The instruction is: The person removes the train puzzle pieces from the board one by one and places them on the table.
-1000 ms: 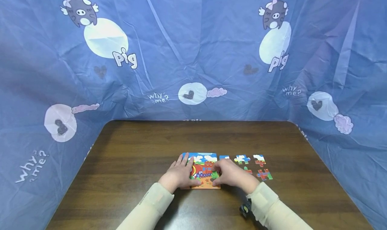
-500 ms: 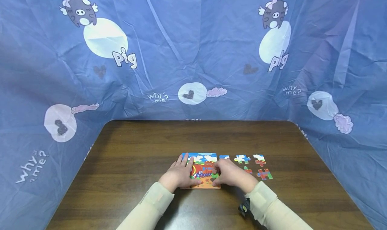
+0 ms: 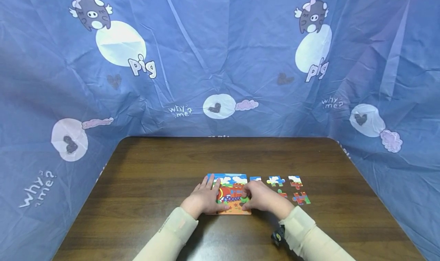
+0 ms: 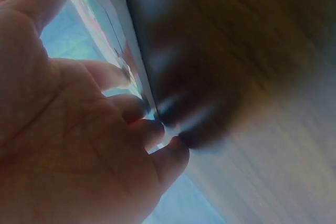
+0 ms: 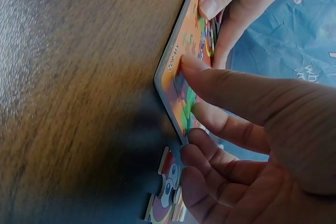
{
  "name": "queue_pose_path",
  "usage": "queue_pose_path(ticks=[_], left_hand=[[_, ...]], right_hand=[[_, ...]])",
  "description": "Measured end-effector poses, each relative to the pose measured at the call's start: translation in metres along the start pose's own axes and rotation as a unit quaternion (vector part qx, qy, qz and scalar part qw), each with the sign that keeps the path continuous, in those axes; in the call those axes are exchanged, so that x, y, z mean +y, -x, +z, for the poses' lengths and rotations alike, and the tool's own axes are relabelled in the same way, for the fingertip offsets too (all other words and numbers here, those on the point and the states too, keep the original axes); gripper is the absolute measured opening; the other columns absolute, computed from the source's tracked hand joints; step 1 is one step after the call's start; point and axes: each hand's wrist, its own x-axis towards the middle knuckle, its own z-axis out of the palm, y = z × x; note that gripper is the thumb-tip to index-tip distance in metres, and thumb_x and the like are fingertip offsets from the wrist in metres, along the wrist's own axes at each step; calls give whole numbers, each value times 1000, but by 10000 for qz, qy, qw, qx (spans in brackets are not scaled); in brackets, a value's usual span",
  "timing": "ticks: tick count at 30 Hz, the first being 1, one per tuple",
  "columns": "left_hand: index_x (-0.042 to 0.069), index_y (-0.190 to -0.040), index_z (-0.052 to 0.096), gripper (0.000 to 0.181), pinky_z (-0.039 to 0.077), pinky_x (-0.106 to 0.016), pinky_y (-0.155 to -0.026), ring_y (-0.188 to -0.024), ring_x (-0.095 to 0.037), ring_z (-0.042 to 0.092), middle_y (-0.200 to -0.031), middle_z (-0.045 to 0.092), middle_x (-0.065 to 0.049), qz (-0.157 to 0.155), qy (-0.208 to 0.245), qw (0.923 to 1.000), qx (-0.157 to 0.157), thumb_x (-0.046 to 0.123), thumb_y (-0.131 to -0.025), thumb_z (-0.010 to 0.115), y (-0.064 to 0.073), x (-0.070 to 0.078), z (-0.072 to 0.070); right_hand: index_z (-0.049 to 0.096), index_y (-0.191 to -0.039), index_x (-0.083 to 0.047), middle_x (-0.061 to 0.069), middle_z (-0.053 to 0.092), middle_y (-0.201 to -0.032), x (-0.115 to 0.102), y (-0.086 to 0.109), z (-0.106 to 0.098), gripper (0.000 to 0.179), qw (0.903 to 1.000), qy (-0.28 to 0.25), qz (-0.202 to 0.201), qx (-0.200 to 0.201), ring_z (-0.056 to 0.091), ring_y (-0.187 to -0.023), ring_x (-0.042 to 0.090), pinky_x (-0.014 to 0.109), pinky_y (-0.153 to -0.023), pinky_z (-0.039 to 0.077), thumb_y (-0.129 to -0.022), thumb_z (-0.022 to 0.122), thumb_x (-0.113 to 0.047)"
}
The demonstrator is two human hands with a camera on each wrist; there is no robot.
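A flat jigsaw puzzle [image 3: 237,179] with a red train, blue sky and orange ground lies on the table. Across its left side rests my left hand [image 3: 203,199], fingers spread and thumb near the lower edge; the left wrist view shows the hand [image 4: 79,124] along the board's edge. At the lower right of the puzzle, my right hand [image 3: 264,198] has thumb and index finger on a green and orange puzzle piece [image 5: 187,100], pinching it at board level. The right hand's other fingers curl beside the board edge, and its palm hides part of the loose pieces.
Loose jigsaw pieces lie right of the board: a blue and white piece [image 3: 276,181], a red and white piece [image 3: 295,181], a red piece [image 3: 301,198] and others partly covered. The brown wooden table [image 3: 154,161] meets a blue printed cloth [image 3: 227,62] behind.
The right thumb and index finger shift very slightly at the green piece over the last second. The left hand stays on the board, and the loose pieces have not moved.
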Motion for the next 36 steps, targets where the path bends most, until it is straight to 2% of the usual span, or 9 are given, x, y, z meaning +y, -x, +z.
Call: queue_pose_path(ticks=[9,16,23,25,29,34,36], left_hand=[[4,-160,29,101,24,-53,-117,-152,-38,13,-166,16,-20,79,-27,9999,139,65,-89,67,5,1,-3],[5,-160,29,101,24,-52,-117,-152,-37,13,-166,16,-19,94,-55,9998,153,67,-89,66,4,0,-1],[7,-161,30,100,24,-52,-117,-152,-36,13,-166,16,-18,129,-21,9997,215,66,-88,66,1,-3,2],[9,-161,29,100,24,-53,-117,-152,-37,13,-166,16,-19,154,14,9996,238,66,-88,67,1,-4,3],[16,-163,28,99,21,-55,-117,-152,-38,10,-167,14,-19,182,92,9995,256,67,-87,67,-3,-7,7],[26,-164,25,98,16,-57,-118,-152,-39,5,-168,7,-18,210,65,9995,228,75,-87,59,-10,-14,17],[27,-164,25,96,16,-56,-118,-152,-39,5,-168,7,-17,167,73,9997,185,74,-88,59,-8,-13,14]], right_hand=[[62,-77,-13,-4,56,-71,1,2,-1,25,9997,-67,-137,192,50,-64,12,32,-59,44,-85,85,-15],[62,-77,-12,-6,58,-68,1,3,1,24,9980,-282,-232,515,54,-62,9,29,-59,48,-84,85,-10],[63,-95,-5,-4,59,-70,2,3,0,26,9961,-638,-83,611,54,-60,10,28,-56,45,-82,86,-7],[65,-96,-5,-4,59,-69,4,3,0,25,9961,-647,-102,596,54,-60,9,28,-56,45,-82,86,-7],[68,-86,-10,-7,60,-68,6,3,0,15,9963,-613,-259,551,55,-61,8,28,-57,47,-85,83,-9],[65,-77,-14,-8,60,-68,6,4,-1,19,9962,-625,-366,489,55,-61,8,29,-59,47,-88,81,-11],[65,-77,-15,-8,60,-68,6,5,-2,20,9962,-665,-351,427,55,-61,9,29,-59,47,-89,80,-12]])
